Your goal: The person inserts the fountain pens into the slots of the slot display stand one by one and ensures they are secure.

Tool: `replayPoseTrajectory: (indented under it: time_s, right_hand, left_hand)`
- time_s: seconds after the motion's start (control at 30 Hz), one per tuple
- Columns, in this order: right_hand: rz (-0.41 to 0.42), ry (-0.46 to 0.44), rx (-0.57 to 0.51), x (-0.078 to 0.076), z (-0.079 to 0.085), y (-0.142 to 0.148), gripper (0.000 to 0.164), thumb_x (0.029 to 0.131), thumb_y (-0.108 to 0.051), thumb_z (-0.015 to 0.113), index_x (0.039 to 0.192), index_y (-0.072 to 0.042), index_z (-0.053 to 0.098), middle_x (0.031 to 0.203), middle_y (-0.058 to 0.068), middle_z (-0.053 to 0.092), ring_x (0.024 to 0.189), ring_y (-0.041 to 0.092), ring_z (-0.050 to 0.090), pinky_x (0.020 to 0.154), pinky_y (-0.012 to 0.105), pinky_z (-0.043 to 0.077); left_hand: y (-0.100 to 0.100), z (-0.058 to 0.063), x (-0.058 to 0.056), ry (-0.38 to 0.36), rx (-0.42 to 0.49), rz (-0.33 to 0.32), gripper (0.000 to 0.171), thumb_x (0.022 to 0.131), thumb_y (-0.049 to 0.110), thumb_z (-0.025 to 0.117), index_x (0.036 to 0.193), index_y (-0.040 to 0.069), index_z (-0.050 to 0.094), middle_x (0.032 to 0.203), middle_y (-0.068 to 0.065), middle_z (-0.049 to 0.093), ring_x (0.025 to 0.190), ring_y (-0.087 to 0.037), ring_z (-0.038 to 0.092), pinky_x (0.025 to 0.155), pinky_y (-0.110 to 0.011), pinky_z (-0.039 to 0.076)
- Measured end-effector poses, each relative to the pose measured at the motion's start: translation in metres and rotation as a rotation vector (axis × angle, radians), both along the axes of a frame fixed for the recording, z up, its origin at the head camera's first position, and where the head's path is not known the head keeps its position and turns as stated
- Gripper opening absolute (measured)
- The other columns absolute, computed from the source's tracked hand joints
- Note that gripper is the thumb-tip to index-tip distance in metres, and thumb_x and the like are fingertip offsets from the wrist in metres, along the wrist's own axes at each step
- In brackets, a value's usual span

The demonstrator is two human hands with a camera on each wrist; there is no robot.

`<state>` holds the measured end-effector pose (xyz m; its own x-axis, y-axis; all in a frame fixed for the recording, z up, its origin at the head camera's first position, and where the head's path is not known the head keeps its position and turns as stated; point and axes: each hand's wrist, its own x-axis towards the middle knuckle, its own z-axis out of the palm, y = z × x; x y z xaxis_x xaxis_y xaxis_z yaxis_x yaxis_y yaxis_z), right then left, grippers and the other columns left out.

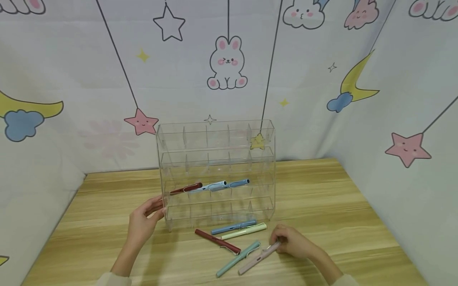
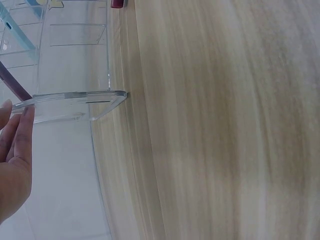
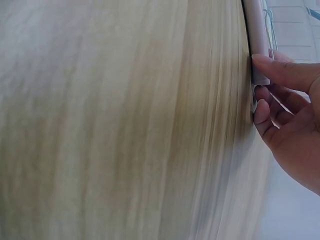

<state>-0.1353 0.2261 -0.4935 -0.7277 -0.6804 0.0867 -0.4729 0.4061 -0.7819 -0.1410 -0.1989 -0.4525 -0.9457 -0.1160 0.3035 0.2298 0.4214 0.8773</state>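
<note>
A clear acrylic rack (image 1: 216, 149) with tiers of small compartments stands on the table. My left hand (image 1: 141, 224) grips its left side panel (image 2: 75, 96), thumb in front and fingers partly hidden behind. On one of the lower tiers lie a dark red pen (image 1: 187, 188), a light blue pen (image 1: 211, 186) and a blue pen (image 1: 236, 183). To the front right, my right hand (image 1: 295, 242) pinches the end of a pale pink pen (image 1: 255, 260) between thumb and fingers. That pen lies low, close to the tabletop in the right wrist view.
Before the rack lie a blue pen (image 1: 233, 227), a pale green pen (image 1: 244, 231), a dark red pen (image 1: 216, 241) and a teal pen (image 1: 237, 260). The wooden table (image 1: 315, 190) meets a cartoon-printed cloth (image 1: 304, 131) at the back and sides.
</note>
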Motion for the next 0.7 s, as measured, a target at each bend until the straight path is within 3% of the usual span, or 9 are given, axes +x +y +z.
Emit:
replayPoseTrajectory:
  time_s: [0.27,0.5,0.7]
  right_hand:
    - [0.065,0.069,-0.043,-0.001,-0.003,0.002,0.026,0.066,0.017,0.066,0.084,-0.001,0.061,0.082,0.013,0.058,0.074,0.026,0.054,0.063,0.027,0.051]
    - [0.089,-0.004,-0.061,-0.002,-0.005,0.008,0.021,0.073,0.007,0.067,0.087,-0.007,0.063,0.087,0.008,0.061,0.081,0.015,0.055,0.069,0.026,0.052]
    - [0.102,-0.071,-0.102,-0.003,-0.005,0.012,0.013,0.077,0.002,0.064,0.088,-0.006,0.065,0.090,0.009,0.062,0.083,0.015,0.057,0.072,0.027,0.053]
  left_hand:
    - [0.000,0.001,0.001,-0.001,0.001,-0.001,0.034,0.082,-0.003,0.065,0.116,-0.004,0.059,0.103,-0.021,0.063,0.087,-0.002,0.059,0.067,-0.014,0.053]
    - [0.000,0.000,0.000,-0.010,-0.001,-0.001,0.035,0.082,-0.003,0.065,0.116,-0.004,0.059,0.103,-0.021,0.063,0.088,-0.002,0.059,0.068,-0.014,0.053]
    - [-0.001,-0.001,0.000,-0.008,-0.006,-0.004,0.035,0.082,-0.002,0.065,0.116,-0.003,0.059,0.103,-0.020,0.063,0.088,-0.005,0.060,0.067,-0.014,0.054]
